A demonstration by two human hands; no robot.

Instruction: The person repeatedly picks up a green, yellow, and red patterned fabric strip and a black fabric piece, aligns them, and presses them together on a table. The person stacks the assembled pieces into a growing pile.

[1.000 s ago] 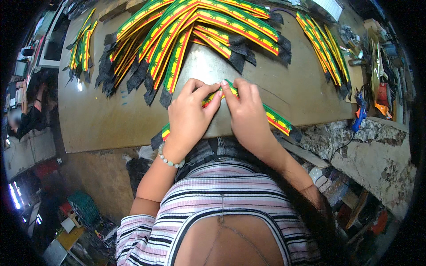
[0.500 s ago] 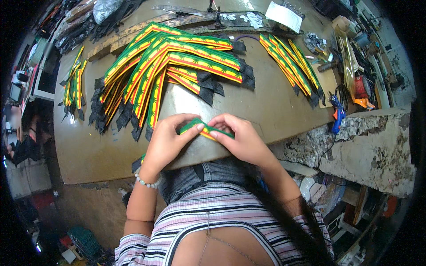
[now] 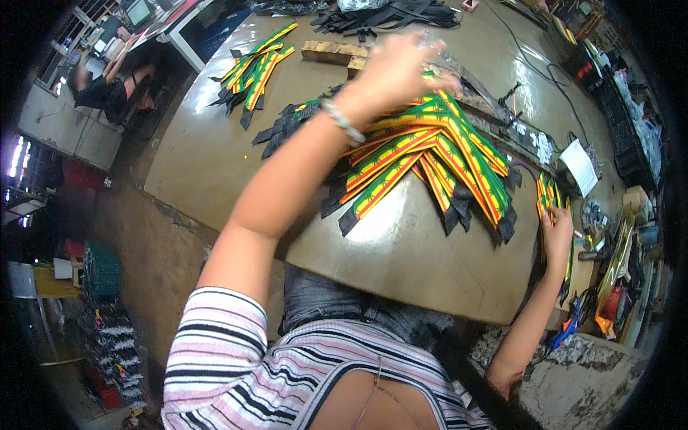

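left hand [image 3: 390,72]: blurred above fanned striped straps [image 3: 423,154], grip unclear
right hand [image 3: 557,231]: fingers touched small strap stack [image 3: 548,195], not clenched
tip: I'd square ends before lifting

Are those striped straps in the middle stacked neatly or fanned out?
Fanned out: the striped straps overlap, their black ends splaying across the table.

A brown worktable [image 3: 236,154] fills the room's centre. At its far left edge lies a small heap of green, yellow and red straps [image 3: 254,68], with a wooden block [image 3: 328,51] just beside it and black strapping [image 3: 390,13] piled at the far end. A white paper tag [image 3: 582,166] rests near tools [image 3: 616,258] cluttering the right side. Another person [image 3: 107,86] sits at a far bench.
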